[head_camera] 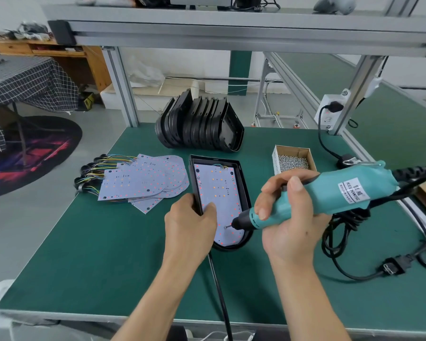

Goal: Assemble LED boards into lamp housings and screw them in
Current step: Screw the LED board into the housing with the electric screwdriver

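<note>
A black lamp housing point(244, 183) lies on the green table with a white LED board point(217, 185) seated inside it. My left hand point(190, 222) grips the housing's left rim, thumb pressing on the board. My right hand point(288, 212) holds a teal electric screwdriver point(330, 195), tilted down to the left. Its bit rests on a small screw point(225, 227) near the board's rounded near end.
Loose LED boards with coloured wires point(143, 180) fan out to the left. A stack of empty black housings point(202, 124) stands at the back. A cardboard box of screws point(293, 159) sits to the right, with black power cables point(342, 235) and a plug point(391, 267) beyond.
</note>
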